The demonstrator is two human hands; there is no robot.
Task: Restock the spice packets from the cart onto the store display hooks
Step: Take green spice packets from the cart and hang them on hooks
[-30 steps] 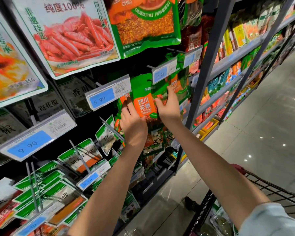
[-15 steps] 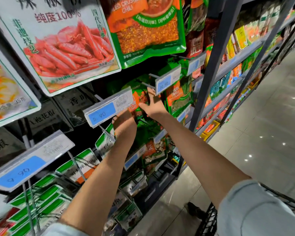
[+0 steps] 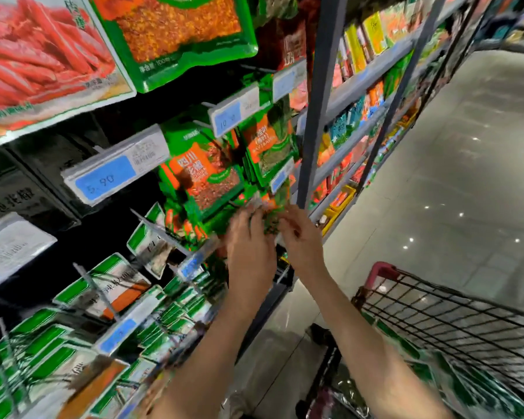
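Left hand [image 3: 249,247] and right hand [image 3: 300,241] just beneath hanging spice packet [image 3: 208,176]

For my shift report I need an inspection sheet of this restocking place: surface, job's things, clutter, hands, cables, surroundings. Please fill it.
Surface: display rack with packets hanging on hooks and price tags in front.
Job's things: Sichuan pepper packets hang to the right of the 5.90 price tag; spare packets lie in the cart.
Clutter: nothing seen.
Hands: left hand and right hand are both at a blurred green packet below the pepper packets; the grip cannot be told.
Cables: nothing seen.
Surroundings: glossy floor; aisle shelves full of goods run on behind the rack.
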